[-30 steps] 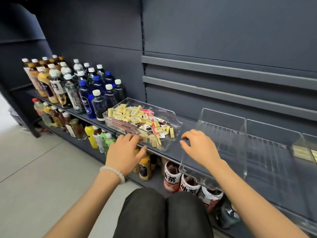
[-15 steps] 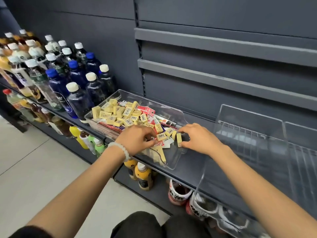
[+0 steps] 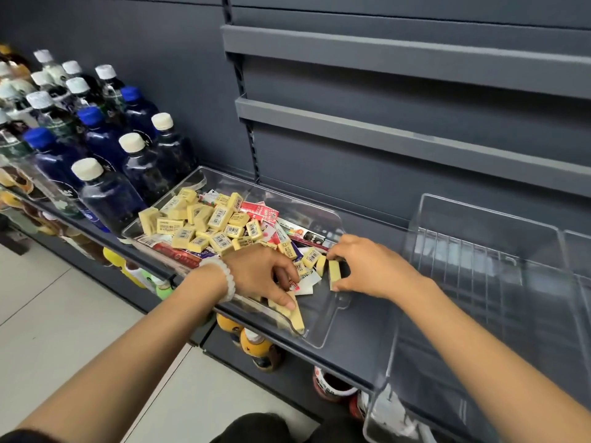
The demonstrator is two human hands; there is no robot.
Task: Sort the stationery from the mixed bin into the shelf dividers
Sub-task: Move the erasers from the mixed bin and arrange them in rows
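Observation:
A clear plastic mixed bin (image 3: 323,327) lies on the dark shelf, heaped with several yellow erasers (image 3: 204,223) and red-and-white stationery packets (image 3: 260,215). My left hand (image 3: 260,274), with a white bead bracelet on the wrist, reaches into the bin's near end, its fingers curled down onto yellow erasers there. My right hand (image 3: 371,266) is inside the bin too, pinching one upright yellow eraser (image 3: 334,274) between thumb and fingers. To the right stands an empty clear shelf divider (image 3: 479,225) with a ribbed floor.
Rows of dark drink bottles (image 3: 105,190) with white and blue caps stand left of the bin on the same shelf. More bottles and cups fill the shelf below (image 3: 259,346). Bare grey rails (image 3: 399,62) run across the back panel. My knees show at the bottom.
Both hands moved from the shelf's front edge into the bin. The right hand has closed on a yellow eraser, the left hand has settled onto erasers at the near end. The view came closer.

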